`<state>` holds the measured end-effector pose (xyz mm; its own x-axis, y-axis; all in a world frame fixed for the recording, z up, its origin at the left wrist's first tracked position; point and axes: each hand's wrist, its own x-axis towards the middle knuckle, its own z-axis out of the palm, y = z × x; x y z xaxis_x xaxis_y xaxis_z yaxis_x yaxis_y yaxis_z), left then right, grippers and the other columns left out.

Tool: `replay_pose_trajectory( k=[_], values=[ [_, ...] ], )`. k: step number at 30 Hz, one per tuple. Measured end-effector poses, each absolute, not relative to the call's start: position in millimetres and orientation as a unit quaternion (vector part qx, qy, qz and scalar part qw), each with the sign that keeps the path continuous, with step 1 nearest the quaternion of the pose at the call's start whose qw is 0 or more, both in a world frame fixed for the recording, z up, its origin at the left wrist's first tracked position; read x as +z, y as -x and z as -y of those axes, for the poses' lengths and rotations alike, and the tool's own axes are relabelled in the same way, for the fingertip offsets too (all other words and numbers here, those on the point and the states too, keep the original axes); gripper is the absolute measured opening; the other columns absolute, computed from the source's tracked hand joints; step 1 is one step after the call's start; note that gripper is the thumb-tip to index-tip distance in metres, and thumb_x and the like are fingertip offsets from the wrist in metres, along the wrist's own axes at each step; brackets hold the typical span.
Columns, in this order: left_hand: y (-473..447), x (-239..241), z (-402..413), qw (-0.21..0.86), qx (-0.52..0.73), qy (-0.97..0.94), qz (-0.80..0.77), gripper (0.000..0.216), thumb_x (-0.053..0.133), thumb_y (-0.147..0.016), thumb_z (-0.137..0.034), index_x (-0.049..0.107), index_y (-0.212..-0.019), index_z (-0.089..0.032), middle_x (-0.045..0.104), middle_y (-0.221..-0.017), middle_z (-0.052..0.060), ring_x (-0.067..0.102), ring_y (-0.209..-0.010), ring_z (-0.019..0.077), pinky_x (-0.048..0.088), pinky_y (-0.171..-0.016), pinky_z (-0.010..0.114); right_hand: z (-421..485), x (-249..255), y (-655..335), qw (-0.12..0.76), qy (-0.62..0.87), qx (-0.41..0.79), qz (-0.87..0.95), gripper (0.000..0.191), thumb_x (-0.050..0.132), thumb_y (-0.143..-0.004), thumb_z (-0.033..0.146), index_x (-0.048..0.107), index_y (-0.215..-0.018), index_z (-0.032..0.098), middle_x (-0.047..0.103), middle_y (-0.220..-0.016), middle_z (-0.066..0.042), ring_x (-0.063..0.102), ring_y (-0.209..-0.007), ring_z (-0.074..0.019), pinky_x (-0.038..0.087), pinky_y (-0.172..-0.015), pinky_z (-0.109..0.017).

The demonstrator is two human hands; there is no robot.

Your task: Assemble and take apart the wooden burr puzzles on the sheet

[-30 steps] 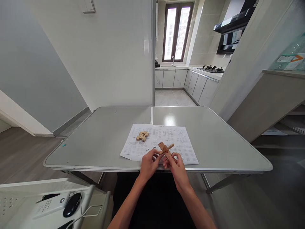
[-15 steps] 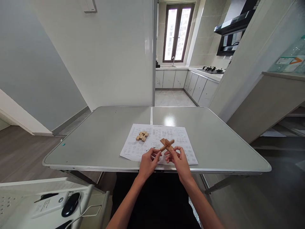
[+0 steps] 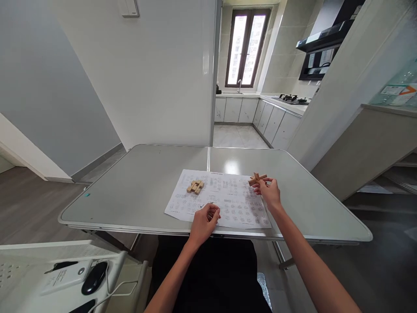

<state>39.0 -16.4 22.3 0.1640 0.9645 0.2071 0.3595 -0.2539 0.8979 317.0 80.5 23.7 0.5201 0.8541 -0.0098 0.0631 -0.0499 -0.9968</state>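
Note:
A crossed wooden block puzzle [image 3: 257,178], made of interlocked bars, is gripped between the thumb and fingers of my right hand [image 3: 269,191]. It is at the right edge of the printed sheet [image 3: 224,200]. Over the sheet's lower middle, my left hand [image 3: 206,219] has its fingers curled in toward the thumb, and I see nothing in it. A second group of wooden blocks [image 3: 195,187], fitted flat together, lies on the left part of the sheet, apart from both hands. Small diagrams cover the paper.
The sheet lies on a grey folding table [image 3: 137,187] with a metal rim. At lower left, a white cart [image 3: 29,300] carries a black computer mouse [image 3: 94,278], a white box [image 3: 67,278] and a cable. A small teal bit [image 3: 87,195] lies near the table's left edge.
My right hand has carried the crossed wooden puzzle to the right and farther from me. My left hand has let go of it and stays near the same spot, fingers curled.

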Motion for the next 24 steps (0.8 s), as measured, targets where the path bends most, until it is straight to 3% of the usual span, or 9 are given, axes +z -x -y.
replay_pose_trajectory(
  k=[6, 14, 24],
  values=[
    [-39, 22, 17, 0.355, 0.418, -0.676, -0.492, 0.024, 0.057, -0.099, -0.043, 0.068, -0.098, -0.022, 0.076, -0.079, 0.002, 0.07, -0.069, 0.0174, 0.049, -0.06, 0.026, -90, 16, -323, 0.56, 0.673, 0.306, 0.375, 0.024, 0.066, -0.083, 0.029, 0.046, -0.095, 0.027, 0.076, -0.065, 0.0, 0.068, -0.047, -0.0199, 0.054, -0.045, -0.03],
    [-39, 22, 17, 0.353, 0.42, -0.675, -0.493, 0.025, 0.058, -0.099, -0.044, 0.068, -0.098, -0.022, 0.075, -0.079, 0.002, 0.069, -0.067, 0.0171, 0.049, -0.06, 0.026, -94, 12, -317, 0.539, 0.669, 0.286, 0.425, 0.025, 0.066, -0.086, 0.04, 0.05, -0.098, 0.025, 0.078, -0.07, 0.001, 0.068, -0.049, -0.0181, 0.051, -0.049, -0.027],
    [-39, 22, 17, 0.355, 0.421, -0.674, -0.492, 0.026, 0.057, -0.099, -0.045, 0.069, -0.099, -0.022, 0.075, -0.08, 0.003, 0.069, -0.07, 0.018, 0.05, -0.061, 0.027, -36, 6, -283, 0.567, 0.589, 0.331, 0.471, 0.061, 0.067, -0.085, 0.058, 0.05, -0.131, 0.024, 0.078, -0.087, -0.001, 0.068, -0.061, -0.0179, 0.051, -0.058, -0.028]
  ],
)
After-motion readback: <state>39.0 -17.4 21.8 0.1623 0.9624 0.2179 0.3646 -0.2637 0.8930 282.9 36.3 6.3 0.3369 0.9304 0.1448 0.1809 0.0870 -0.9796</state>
